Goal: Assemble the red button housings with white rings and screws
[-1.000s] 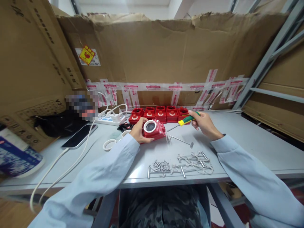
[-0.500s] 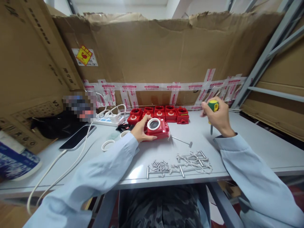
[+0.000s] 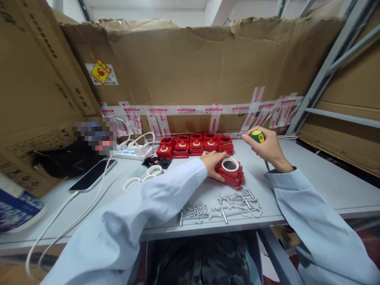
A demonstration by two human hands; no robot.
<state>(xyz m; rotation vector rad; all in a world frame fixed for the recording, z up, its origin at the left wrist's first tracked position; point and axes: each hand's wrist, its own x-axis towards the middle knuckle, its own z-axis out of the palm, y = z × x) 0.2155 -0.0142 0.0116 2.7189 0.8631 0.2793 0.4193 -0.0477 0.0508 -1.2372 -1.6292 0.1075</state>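
Note:
My left hand grips a red box-shaped housing on the table, fingers over its far left side. A white ring with a dark round window sits on top of the housing. To its right, my right hand is closed around a screwdriver with a green and yellow handle, its shaft pointing down. In front of the housing lie small metal hammers on white cords and a pile of screws. Several red housings stand in a row behind.
On the left are loose white rings, black parts, a phone on a cable and a power strip. A cardboard wall closes off the table's back; metal shelving rises at the right.
My left hand has carried the red housing to the right and toward me. My right hand has shifted slightly left, still holding the screwdriver. The view has moved a little.

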